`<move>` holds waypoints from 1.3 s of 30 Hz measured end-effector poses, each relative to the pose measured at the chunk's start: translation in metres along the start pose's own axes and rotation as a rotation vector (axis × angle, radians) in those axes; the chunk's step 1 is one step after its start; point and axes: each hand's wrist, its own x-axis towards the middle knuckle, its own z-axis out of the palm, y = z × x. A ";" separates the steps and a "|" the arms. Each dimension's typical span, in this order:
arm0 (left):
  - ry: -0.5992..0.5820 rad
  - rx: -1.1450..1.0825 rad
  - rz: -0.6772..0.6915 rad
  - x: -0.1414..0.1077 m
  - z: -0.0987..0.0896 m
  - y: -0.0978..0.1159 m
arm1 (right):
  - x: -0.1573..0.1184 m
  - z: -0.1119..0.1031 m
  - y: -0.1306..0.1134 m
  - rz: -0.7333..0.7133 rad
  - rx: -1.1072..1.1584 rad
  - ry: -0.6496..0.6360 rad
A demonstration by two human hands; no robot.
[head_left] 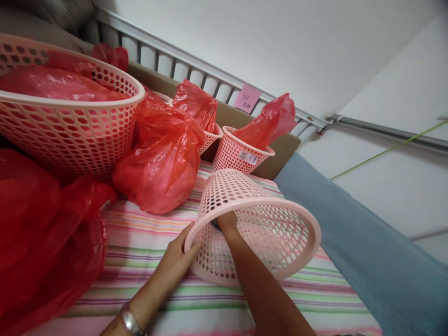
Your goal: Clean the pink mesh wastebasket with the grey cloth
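A pale pink plastic basket (241,186) with round holes lies tipped on its side on the striped cloth, its wide mouth turned toward me. My left hand (182,247) grips the left side of the rim, thumb on the near side. Through the mouth reaches my right arm, and my right hand (228,220) is inside the basket near its upper left wall. The rim and wall hide the fingers of that hand. Something small and dark (216,226) shows beside it, too hidden to name. A silver bracelet (129,319) is around my left wrist.
Behind stands another pink basket (229,151) with a red plastic bag (268,123) in it. A full red bag (164,163) sits to the left, near a large pink basket (105,112) holding red plastic. More red bags (45,242) fill the left foreground. A pink note (247,98) hangs on the rail.
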 end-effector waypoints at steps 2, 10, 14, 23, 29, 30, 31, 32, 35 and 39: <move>0.045 0.038 -0.026 0.002 -0.004 0.001 | -0.007 0.001 -0.003 0.015 0.001 -0.001; 0.052 -0.028 -0.023 0.002 0.002 -0.009 | -0.118 0.002 -0.003 -0.083 0.061 0.008; 0.076 -0.073 -0.025 0.002 0.002 -0.011 | -0.171 0.003 0.006 -0.175 0.150 -0.006; 0.015 -0.026 0.007 0.000 0.001 -0.006 | -0.075 0.001 -0.009 -0.040 0.088 0.065; 0.004 -0.008 -0.022 -0.003 0.009 -0.007 | -0.008 0.010 -0.014 -0.027 0.139 0.072; -0.009 -0.011 -0.026 -0.003 0.009 -0.006 | -0.005 0.012 -0.013 -0.023 0.138 0.062; -0.028 -0.013 -0.027 -0.003 0.008 -0.004 | -0.003 0.013 -0.012 -0.019 0.136 0.051; -0.050 -0.012 -0.027 -0.003 0.006 -0.002 | -0.001 0.013 -0.011 -0.017 0.134 0.041; -0.036 0.039 -0.006 -0.002 -0.003 0.004 | -0.001 0.009 -0.011 -0.015 0.131 0.023; 0.073 0.111 0.018 0.000 -0.011 0.004 | -0.019 0.002 -0.016 -0.001 0.112 0.003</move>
